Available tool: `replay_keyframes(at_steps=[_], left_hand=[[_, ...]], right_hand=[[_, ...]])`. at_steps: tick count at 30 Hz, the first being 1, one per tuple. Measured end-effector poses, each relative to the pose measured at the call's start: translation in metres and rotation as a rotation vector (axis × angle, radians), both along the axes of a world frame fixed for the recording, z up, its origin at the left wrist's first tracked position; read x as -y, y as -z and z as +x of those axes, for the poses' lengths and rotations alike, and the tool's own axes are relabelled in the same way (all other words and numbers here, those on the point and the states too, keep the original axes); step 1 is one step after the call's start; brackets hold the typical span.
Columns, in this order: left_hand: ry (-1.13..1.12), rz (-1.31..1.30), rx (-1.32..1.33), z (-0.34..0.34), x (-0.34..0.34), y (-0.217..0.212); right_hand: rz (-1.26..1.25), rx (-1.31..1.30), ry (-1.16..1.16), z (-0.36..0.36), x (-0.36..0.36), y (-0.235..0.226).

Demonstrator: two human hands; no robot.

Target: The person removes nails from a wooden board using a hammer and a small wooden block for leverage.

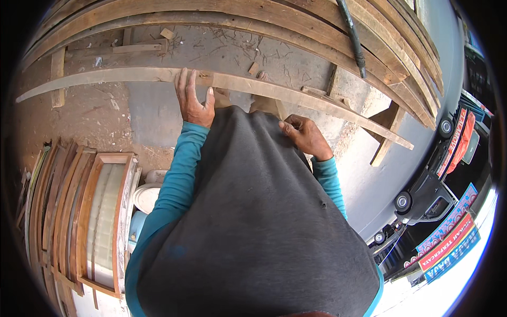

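Note:
A long, narrow wooden plank (248, 84) lies crosswise in front of me, looking bowed in this view. My left hand (194, 104) is laid across it, fingers over its face and thumb at the near edge. Close to the hem of my dark shirt (259, 190), my right hand (306, 136) is closed, with fingers curled and thumb pressed in. What it pinches, the shirt cloth or something small, is hidden. This hand is apart from the plank.
Several long boards (211, 15) are stacked beyond the plank, with a dark rod (353, 39) lying over them. Wooden supports (388, 133) stand beneath. At left lean wooden frames (100, 222) beside a white bucket (148, 198). A parked vehicle (425, 203) stands at right.

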State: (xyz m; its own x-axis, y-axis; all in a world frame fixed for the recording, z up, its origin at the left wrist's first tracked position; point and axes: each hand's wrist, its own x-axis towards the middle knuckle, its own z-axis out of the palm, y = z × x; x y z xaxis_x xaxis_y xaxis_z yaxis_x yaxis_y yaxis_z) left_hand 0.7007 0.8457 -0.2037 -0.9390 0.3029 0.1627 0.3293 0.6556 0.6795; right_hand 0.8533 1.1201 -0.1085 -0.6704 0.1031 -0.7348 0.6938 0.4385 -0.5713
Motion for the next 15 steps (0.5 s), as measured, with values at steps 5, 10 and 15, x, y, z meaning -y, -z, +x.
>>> replay_keyframes(at_steps=[5,10,15], left_hand=[[-0.078,0.358,0.319,-0.025,0.048,-0.011],[-0.155,0.396,0.338,-0.026,0.091,0.01],[0.222,-0.411,0.688,0.057,0.127,0.026]], right_hand=[[0.184,0.103,0.044,0.05,0.066,0.042],[0.298,0.108,0.143,0.133,0.093,0.102],[0.08,0.126,0.317,0.228,0.137,0.137]])
